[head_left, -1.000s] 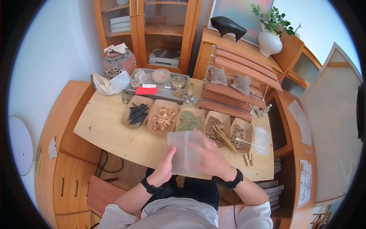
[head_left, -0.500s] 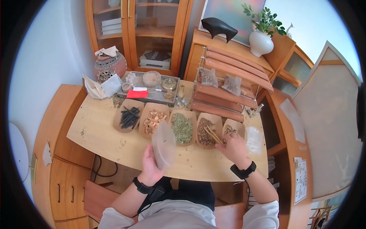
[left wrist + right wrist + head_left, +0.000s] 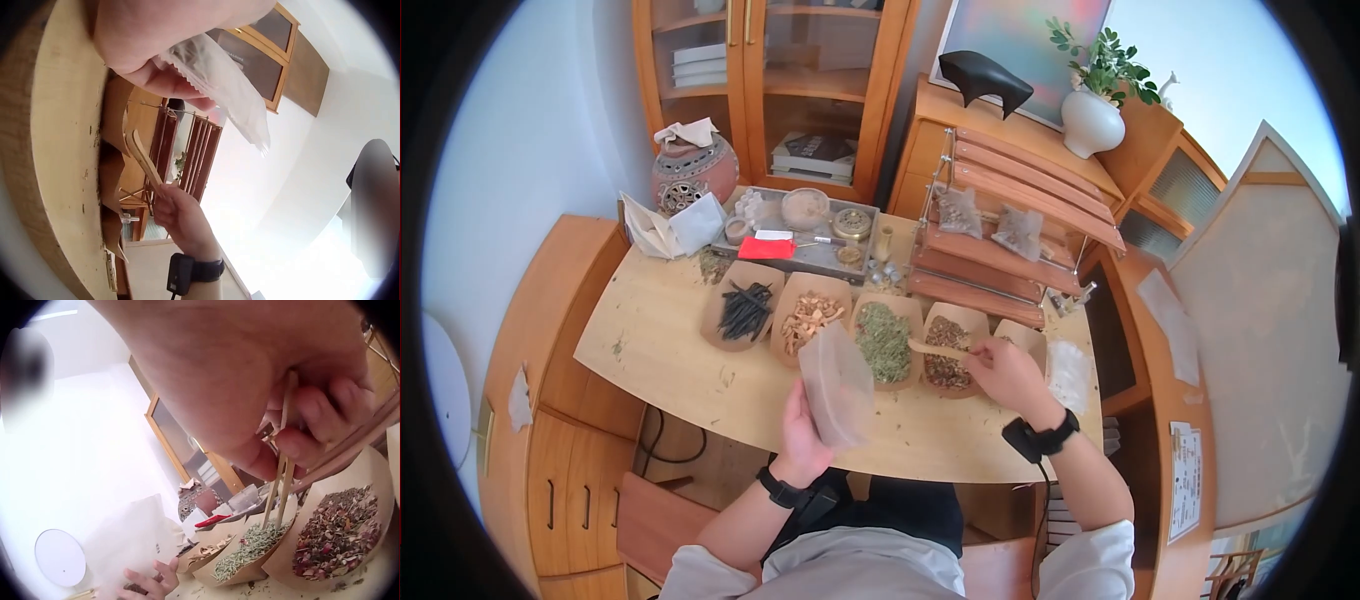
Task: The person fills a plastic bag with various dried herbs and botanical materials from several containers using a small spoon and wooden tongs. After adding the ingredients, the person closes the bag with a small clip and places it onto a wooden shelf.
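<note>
My left hand [image 3: 802, 445] holds a translucent bag [image 3: 837, 388] upright near the table's front edge. In the left wrist view its fingers curl against the bag's serrated edge. Farther right, my right hand [image 3: 1007, 378] grips a pair of wooden tongs [image 3: 932, 348] by one end. The tips point left, over the boat-shaped paper tray of mixed dried petals and herbs [image 3: 946, 372] and toward the tray of green dried herb [image 3: 884, 345]. In the right wrist view the tong tips [image 3: 275, 515] overlap the green herb. A rightmost paper tray [image 3: 1028, 340] is partly hidden behind the right hand.
To the left stand paper trays of tan chips [image 3: 808, 318] and black sticks [image 3: 745, 312]. Behind them are a grey tray [image 3: 785, 262] of small dishes and a wooden slatted rack [image 3: 975, 275] with two filled bags. Clear plastic bags [image 3: 1067, 375] lie at the right.
My right hand has left the translucent bag, reached right to the tongs lying on the trays, and lifted them leftward. The left hand has kept the bag and moved slightly left.
</note>
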Available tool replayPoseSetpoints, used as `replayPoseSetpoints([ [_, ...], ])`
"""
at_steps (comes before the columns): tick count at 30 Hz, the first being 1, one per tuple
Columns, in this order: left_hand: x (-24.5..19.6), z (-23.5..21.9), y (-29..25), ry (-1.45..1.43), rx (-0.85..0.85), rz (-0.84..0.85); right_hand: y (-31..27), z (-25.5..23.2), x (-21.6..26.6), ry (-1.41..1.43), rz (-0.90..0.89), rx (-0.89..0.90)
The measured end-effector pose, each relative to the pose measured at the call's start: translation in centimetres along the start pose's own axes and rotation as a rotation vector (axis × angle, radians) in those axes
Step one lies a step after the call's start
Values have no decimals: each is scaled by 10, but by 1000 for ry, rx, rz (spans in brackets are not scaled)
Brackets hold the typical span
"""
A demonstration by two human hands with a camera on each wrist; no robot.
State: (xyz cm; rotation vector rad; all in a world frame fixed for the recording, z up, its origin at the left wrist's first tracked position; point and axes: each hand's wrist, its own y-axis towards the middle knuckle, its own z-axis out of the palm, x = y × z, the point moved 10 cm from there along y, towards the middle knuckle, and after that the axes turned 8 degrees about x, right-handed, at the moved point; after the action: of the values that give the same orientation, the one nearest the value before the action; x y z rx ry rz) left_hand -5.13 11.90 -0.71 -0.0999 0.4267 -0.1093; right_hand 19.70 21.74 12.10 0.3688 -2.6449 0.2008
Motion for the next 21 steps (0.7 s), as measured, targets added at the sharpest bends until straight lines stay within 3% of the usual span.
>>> replayPoseSetpoints([
  [3, 1, -3, 1, -22, 1, 8, 29, 8, -5, -40, 130, 55],
  [6, -2, -6, 0, -37, 6, 25, 48, 20, 0, -32, 160, 223],
  [9, -2, -11, 2, -43, 17, 36, 68, 37, 3, 96, 15, 278],
  [15, -2, -11, 2, -11, 10, 45, 68, 55, 20, -54, -21, 288],
  [21, -1, -16, 1, -51, -15, 25, 37, 4, 47, -226, 35, 197],
])
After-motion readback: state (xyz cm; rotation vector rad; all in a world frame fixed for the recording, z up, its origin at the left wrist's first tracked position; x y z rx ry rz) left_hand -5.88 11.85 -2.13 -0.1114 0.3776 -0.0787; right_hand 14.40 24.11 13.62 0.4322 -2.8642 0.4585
